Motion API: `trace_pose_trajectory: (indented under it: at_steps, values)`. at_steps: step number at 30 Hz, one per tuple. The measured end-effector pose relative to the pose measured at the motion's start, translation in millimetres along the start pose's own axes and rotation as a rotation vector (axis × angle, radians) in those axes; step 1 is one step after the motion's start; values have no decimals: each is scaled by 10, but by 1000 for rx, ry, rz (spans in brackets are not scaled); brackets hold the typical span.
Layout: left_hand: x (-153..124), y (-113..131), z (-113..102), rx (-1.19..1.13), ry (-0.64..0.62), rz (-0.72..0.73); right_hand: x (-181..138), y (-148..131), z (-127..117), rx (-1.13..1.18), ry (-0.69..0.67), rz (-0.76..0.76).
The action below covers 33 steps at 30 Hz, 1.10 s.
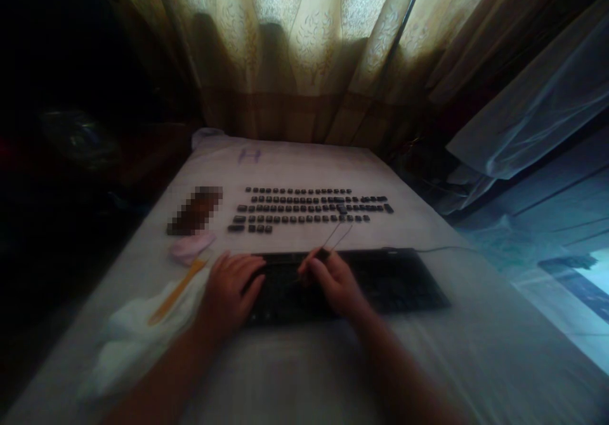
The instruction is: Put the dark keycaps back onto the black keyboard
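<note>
While the keyboard (385, 282) stretches sideways, the right grip (337, 280) pinches a wire-pronged tool (323, 254) aimed forward.

The keyboard (394, 279) is plain black, matched by the 5 rows of black keycaps (303, 209) on its far side. The puller (323, 254) has a dark handle. Under them, the table cover (295, 374) is pale greyish white, bearing a purple mark (250, 156) at far left. On the left lie a pink cloth (190, 247), a white cloth (130, 323) and an orange stick (176, 293). The far curtain (311, 44) is cream-yellow, with leafy sprigs above a brown band. Far right hangs bluish-white fabric (528, 114).
</note>
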<state>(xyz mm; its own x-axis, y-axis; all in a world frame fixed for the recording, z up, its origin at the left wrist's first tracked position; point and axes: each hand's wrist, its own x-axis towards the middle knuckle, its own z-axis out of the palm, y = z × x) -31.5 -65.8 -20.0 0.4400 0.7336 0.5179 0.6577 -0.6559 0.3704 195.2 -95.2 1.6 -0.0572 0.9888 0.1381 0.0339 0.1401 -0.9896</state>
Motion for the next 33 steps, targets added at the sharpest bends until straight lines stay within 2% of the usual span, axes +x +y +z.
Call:
trace_pose_trajectory:
  at_steps: [4, 9, 16, 21, 25, 27, 30, 33]
  values:
    - [-24, 99, -24, -8, 4, 44, -15, 22, 57, -52, -24, -31]
    - [-75, 210, 10, -91, -56, 84, -45, -11, 115, -61, -60, -51]
    - [-65, 256, 33, -235, -117, -24, -88, -89, 191, -77, -127, -71]
    - [-48, 252, 25, -254, -109, -48, -99, -104, 178, -62, -131, -91]
    - [-42, 245, 0, -261, -160, -44, -102, -134, 164, -57, -160, -80]
    - [-46, 234, -5, -258, -173, -27, -94, -133, 152, 41, -122, -27]
    - [-60, 207, 6, -226, -141, 6, -68, -117, 101, 170, 18, 31]
    - [-71, 186, 23, -206, -87, 48, -40, -113, 32, 136, 69, 64]
